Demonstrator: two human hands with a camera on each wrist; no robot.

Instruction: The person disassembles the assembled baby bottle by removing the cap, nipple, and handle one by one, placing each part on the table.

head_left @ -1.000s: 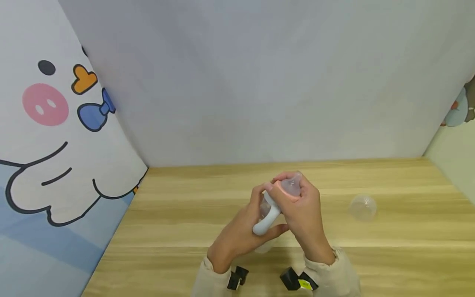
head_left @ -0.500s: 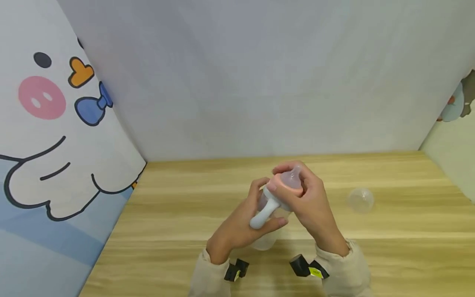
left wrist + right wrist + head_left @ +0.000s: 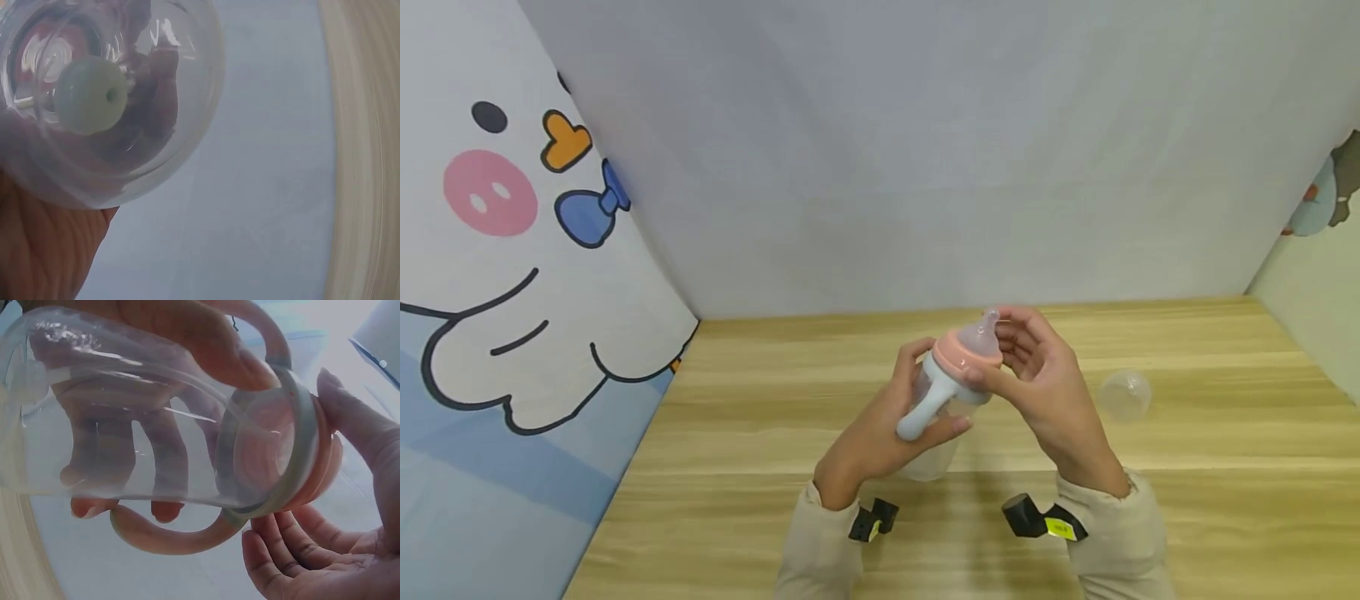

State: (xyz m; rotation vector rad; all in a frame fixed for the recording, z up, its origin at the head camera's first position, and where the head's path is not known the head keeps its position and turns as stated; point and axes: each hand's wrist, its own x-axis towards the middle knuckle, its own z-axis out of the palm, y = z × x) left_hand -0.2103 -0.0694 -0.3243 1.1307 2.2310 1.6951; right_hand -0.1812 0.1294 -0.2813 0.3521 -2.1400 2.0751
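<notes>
A clear baby bottle [image 3: 931,460] is held tilted above the table, its pink collar [image 3: 958,354] and clear teat [image 3: 981,335] toward the upper right. The left hand [image 3: 880,433] grips the bottle body, fingers wrapped behind it, as the right wrist view also shows. A pale handle [image 3: 925,410] with a ring sits below the collar. The right hand [image 3: 1052,392] has its thumb against the collar, its other fingers loosely bent and off the teat. Inside the bottle, a round white weight [image 3: 91,95] on a tube shows in the left wrist view.
A clear dome-shaped cap [image 3: 1125,396] lies on the wooden table [image 3: 737,442] to the right of the hands. Behind the table rises a pale grey wall [image 3: 925,150]; a cartoon-printed panel [image 3: 625,317] stands at the left.
The right hand has loosened from round the collar, its fingers moving away to the right while the thumb stays near. The bottle shows more of its collar and appears slightly higher in view.
</notes>
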